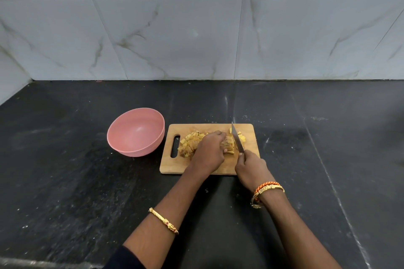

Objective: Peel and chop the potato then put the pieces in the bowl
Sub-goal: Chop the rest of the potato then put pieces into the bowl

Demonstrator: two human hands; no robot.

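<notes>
Head view: right hand (251, 167) grips knife (237, 140).

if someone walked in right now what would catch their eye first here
Most striking is the chopping at the centre: the right hand grips a knife with its blade down on the potato, which the left hand holds on the wooden cutting board. Left of the board, on the dark counter, stands a pink bowl with nothing in it.

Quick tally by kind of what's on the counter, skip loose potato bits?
Bowl: 1
Board: 1
Knife: 1
Potato chunk being cut: 1
Hands, left and right: 2
Total: 6
</notes>
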